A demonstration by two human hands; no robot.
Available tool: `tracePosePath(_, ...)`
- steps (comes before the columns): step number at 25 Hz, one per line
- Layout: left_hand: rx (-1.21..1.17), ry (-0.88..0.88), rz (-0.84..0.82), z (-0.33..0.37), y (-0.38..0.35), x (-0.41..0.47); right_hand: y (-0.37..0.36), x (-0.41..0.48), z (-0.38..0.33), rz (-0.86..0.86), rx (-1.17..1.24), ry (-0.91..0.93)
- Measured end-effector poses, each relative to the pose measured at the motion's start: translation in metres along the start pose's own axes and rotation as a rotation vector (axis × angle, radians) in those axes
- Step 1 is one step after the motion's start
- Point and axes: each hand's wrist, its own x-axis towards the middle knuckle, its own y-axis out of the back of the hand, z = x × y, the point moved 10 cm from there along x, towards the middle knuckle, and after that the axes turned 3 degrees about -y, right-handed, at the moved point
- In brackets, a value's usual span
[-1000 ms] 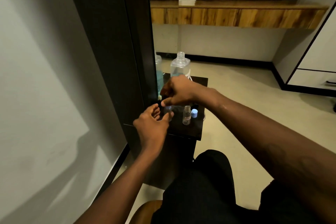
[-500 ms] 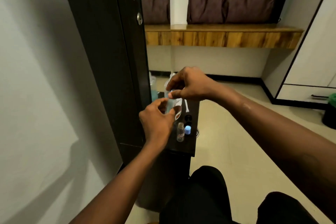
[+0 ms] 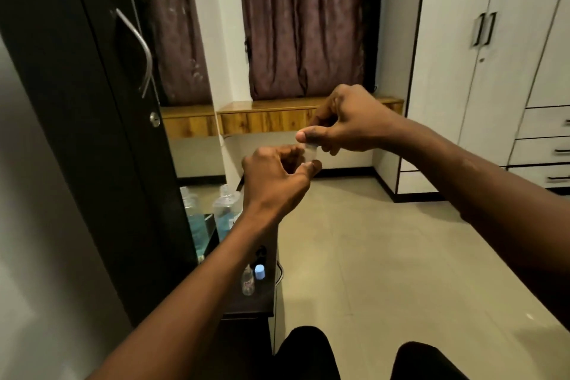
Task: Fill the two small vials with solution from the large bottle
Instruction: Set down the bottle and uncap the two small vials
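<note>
A room in a home, seemingly a bedroom.
Dark curtains [image 3: 302, 25] are hung above a wooden ledge [image 3: 265, 117]; a white wardrobe [image 3: 481, 40] with drawers [image 3: 543, 151] is set along one wall, and the floor [image 3: 370, 256] is tiled.

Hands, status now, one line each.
Left hand: closed, pinching the lower end of the small vial.
Right hand: closed, pinching the same vial's top.

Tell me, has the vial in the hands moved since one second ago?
Yes. The held vial went up, from beside the standing vial to higher than the large bottle.
</note>
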Motion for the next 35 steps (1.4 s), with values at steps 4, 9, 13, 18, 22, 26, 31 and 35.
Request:
tracePosePath(4,-0.121,0.025,-0.104,0.012,-0.022,0.005,0.015,-0.013,0.016,-0.081,0.069,0.012)
tracePosePath(9,-0.114,0.018,-0.11,0.011,-0.027,0.004,0.009,-0.022,0.019,-0.217,0.111,0.01)
tracePosePath(13,-0.107,-0.006,-0.1,0.013,-0.024,0.004,0.015,-0.014,0.022,-0.057,-0.032,-0.054)
tracePosePath(18,-0.144,0.027,-0.141,0.002,-0.023,0.004,0.007,-0.01,0.014,-0.172,0.075,0.034)
tracePosePath(22,-0.121,0.027,-0.136,0.0,-0.015,0.002,-0.005,-0.01,0.005,-0.265,0.096,0.031)
tracePosePath(26,-0.112,0.01,-0.109,0.003,-0.012,0.002,0.003,-0.003,0.003,-0.077,-0.054,0.009)
tracePosePath(31,-0.139,0.044,-0.148,-0.005,-0.015,0.001,-0.006,-0.002,-0.004,-0.256,-0.009,0.08)
tracePosePath(35,-0.106,0.018,-0.119,-0.005,-0.007,0.0,-0.012,-0.002,-0.009,-0.271,0.081,0.061)
